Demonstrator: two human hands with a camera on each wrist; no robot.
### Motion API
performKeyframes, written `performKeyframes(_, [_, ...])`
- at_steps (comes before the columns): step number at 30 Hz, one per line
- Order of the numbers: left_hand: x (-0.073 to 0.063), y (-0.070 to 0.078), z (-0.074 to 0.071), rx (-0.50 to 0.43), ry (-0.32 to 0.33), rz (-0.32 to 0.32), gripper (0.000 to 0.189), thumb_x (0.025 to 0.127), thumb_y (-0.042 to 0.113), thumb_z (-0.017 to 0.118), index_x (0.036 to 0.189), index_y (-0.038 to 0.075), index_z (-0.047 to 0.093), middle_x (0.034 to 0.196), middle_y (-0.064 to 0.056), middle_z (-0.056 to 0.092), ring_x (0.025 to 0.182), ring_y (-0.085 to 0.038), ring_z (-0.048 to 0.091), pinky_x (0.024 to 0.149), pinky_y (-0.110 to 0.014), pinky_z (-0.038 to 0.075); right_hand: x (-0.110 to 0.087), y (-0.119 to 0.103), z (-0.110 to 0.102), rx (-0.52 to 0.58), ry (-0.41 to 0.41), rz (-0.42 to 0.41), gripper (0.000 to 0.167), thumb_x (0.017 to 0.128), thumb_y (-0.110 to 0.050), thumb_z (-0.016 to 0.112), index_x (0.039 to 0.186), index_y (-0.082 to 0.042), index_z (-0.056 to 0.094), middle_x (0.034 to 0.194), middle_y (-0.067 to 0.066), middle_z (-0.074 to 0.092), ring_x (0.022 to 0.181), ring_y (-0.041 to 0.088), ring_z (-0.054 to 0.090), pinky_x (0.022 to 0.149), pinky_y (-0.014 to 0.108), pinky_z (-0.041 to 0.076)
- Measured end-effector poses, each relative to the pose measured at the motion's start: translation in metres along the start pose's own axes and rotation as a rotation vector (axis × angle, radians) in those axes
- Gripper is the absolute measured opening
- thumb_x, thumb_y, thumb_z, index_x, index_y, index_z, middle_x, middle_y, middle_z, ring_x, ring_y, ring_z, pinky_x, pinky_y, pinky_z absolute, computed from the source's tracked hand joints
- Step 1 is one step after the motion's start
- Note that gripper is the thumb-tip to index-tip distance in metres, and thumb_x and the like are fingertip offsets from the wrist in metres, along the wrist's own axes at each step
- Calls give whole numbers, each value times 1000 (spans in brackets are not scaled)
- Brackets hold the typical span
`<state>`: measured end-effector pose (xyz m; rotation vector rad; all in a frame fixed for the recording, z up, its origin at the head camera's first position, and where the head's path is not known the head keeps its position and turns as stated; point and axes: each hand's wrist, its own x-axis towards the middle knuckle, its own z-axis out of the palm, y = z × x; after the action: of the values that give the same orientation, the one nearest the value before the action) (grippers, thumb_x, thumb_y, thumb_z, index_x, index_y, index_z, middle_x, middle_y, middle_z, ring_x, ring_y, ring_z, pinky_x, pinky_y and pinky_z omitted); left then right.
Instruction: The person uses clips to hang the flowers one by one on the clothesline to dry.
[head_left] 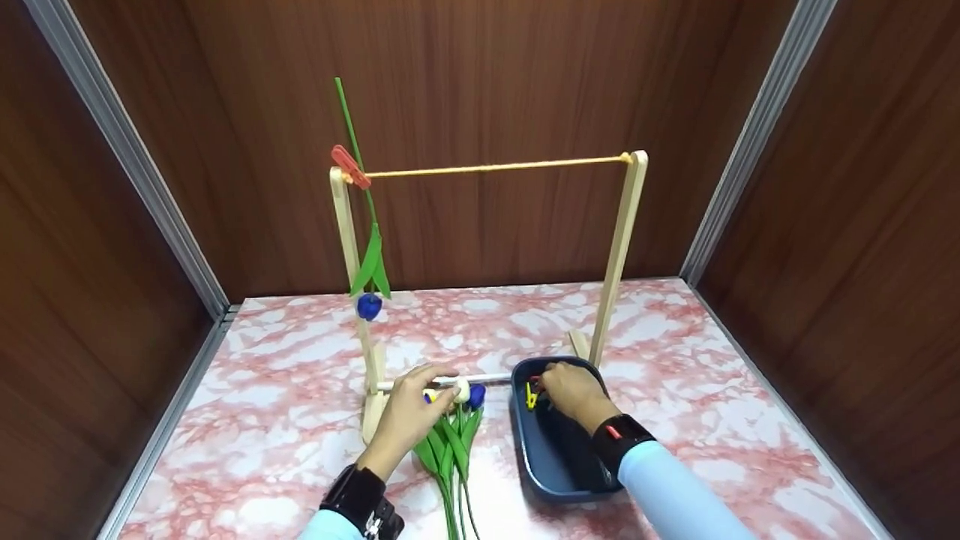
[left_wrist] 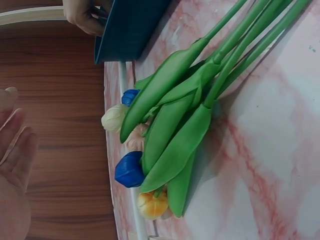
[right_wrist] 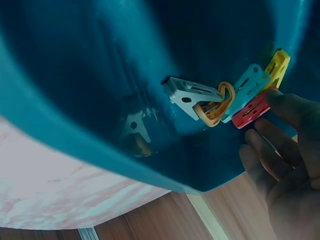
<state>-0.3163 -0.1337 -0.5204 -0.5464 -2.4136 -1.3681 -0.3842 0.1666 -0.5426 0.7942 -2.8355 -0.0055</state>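
sleeves (head_left: 679, 487); hands (head_left: 576, 391) near tulips (left_wrist: 172, 127), clothespins (right_wrist: 252, 108)

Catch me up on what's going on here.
A person's right hand reaches into a blue tub of clips, touching a red clip. The left hand hovers, holding nothing, over a bunch of artificial tulips on the marbled table. One blue tulip hangs head-down at the yellow string, with a red peg on it.
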Motion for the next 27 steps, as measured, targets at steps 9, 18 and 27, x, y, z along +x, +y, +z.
performKeyframes(9, [-4,0,10,-11,-1,7,22,96,9,80,118,10,79,117,-6,77,104,-34,72,93,-47,61,3,-7,-5,-109,-50,-65,19,79,-3,89,83,-8,71,96,13,71,89,34,71,74,50,64])
performKeyframes(18, [-6,5,13,-10,9,18,21,95,8,81,115,11,80,114,-4,77,101,-23,70,91,-49,61,11,-11,3,-241,-75,-42,16,79,-2,89,90,-6,78,108,14,70,95,30,71,69,44,65])
performKeyframes(27, [-4,8,13,-32,-2,11,24,96,7,81,119,10,78,120,-6,77,108,-26,71,97,-45,60,12,-12,1,-243,-60,-125,15,77,-5,89,82,-9,76,95,10,72,88,30,72,71,44,65])
